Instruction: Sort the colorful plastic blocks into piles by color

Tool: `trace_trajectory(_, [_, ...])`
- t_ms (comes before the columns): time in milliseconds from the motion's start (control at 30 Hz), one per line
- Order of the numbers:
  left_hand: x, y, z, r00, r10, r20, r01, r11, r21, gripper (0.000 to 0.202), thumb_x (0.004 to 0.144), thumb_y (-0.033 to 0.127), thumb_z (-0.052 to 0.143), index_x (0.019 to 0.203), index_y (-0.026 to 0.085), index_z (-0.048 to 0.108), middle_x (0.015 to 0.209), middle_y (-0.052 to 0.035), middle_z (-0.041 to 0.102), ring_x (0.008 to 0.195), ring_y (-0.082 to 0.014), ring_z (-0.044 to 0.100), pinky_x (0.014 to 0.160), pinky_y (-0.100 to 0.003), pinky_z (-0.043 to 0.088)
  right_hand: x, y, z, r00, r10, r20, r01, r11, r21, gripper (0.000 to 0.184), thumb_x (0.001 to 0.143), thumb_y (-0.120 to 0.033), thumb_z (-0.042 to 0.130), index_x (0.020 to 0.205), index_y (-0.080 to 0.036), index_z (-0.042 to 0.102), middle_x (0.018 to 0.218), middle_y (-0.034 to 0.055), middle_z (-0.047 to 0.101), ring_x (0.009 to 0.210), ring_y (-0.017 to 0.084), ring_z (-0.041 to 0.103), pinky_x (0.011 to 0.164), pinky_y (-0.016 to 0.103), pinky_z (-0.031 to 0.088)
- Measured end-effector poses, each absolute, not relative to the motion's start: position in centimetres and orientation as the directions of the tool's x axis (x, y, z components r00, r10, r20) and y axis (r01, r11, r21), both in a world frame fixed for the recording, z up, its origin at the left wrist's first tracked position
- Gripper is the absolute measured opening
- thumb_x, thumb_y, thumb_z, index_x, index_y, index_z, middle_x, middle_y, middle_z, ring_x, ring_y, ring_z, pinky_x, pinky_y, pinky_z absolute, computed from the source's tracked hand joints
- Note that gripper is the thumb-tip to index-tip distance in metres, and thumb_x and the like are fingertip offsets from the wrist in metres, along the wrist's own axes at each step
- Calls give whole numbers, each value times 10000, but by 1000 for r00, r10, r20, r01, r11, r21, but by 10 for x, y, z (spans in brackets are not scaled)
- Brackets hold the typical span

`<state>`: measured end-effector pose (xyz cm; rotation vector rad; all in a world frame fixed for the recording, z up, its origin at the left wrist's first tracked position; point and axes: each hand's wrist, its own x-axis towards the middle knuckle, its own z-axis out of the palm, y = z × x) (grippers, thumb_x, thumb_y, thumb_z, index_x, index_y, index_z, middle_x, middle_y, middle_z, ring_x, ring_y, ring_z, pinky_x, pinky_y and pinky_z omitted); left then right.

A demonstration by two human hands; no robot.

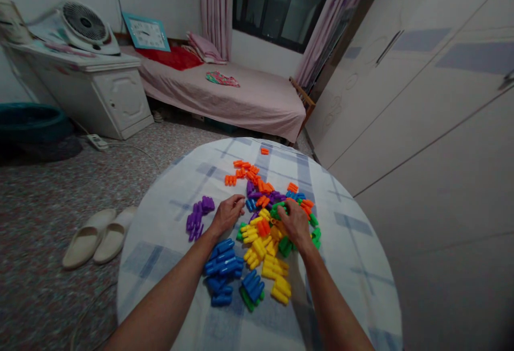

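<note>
Colourful plastic building blocks lie in a loose heap on a round table. My left hand [229, 215] rests at the heap's left edge, fingers loosely bent and apart, holding nothing I can see. Beside its fingertips is a small blue block [251, 204]. My right hand [295, 222] reaches over the heap's right side, its fingers closed on a green block [277, 210]. Yellow blocks [252, 233] lie between the hands. Purple blocks [196, 219] form a group left of my left hand, blue blocks [223, 261] sit below it, and orange blocks [246, 169] lie farther back.
A blue-and-white checked cloth covers the table [345, 265]. Behind it stands a bed [257, 91] with a pink sheet. A tall pale wardrobe [421, 142] is on the right. Slippers [90, 238] lie on the floor at left, near a white cabinet [120, 96] with a fan [84, 21].
</note>
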<state>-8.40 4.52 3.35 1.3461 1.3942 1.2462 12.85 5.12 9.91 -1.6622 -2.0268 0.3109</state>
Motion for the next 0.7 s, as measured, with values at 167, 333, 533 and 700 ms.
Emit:
trace_trajectory(167, [-84,44,36,-89,993,81,215,-60,975,393,822,439,455,1022,147,628,777,-45,688,638,-158,656,612,-268,505,133,48,74,-190,948,257,827,295,-478,250,789,-292,508,988,-166,594,1019,86,593,972,209,552,869,347,429])
trace_trajectory(333, [-85,43,36,-84,992,88,239,-66,969,379,826,433,449,1006,156,633,765,-40,687,648,-167,665,599,-261,491,122,44,70,-189,943,275,841,300,-451,234,783,-203,497,991,-183,602,1065,90,579,987,202,551,872,346,436])
trace_trajectory(533, [-85,43,38,-78,993,86,282,-61,958,373,840,428,441,1022,165,633,694,-20,677,658,-174,668,622,-265,483,121,46,75,-258,917,304,774,385,-502,234,739,-134,487,914,-194,629,982,68,578,898,183,564,823,321,460])
trace_trajectory(700, [-85,41,41,-81,994,79,285,-53,957,370,835,415,441,1015,156,634,691,-23,675,657,-174,665,619,-261,479,145,35,83,-152,885,440,701,411,-583,193,769,-236,513,927,-204,619,940,66,614,913,199,569,821,341,469])
